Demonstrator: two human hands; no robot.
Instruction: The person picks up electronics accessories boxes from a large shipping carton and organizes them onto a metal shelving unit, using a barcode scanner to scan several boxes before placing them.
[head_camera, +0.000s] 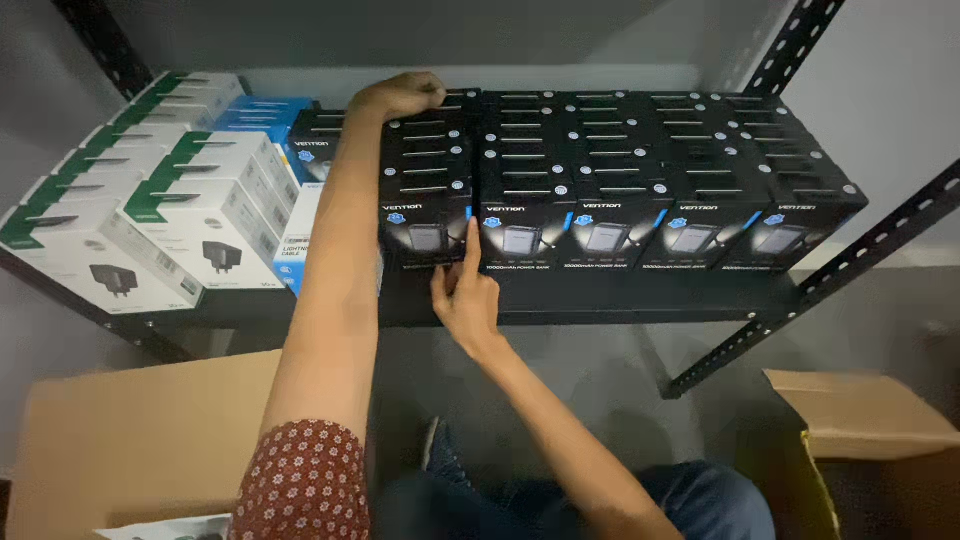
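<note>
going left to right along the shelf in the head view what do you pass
white boxes with green trim → blue boxes → left hand at the back of the first black row → right hand at its front → black boxes → shelf upright

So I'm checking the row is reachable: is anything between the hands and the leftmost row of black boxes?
Nothing visible. The left hand already rests on the back of the leftmost row of black boxes, and the right hand has its fingers against that row's front box.
</note>
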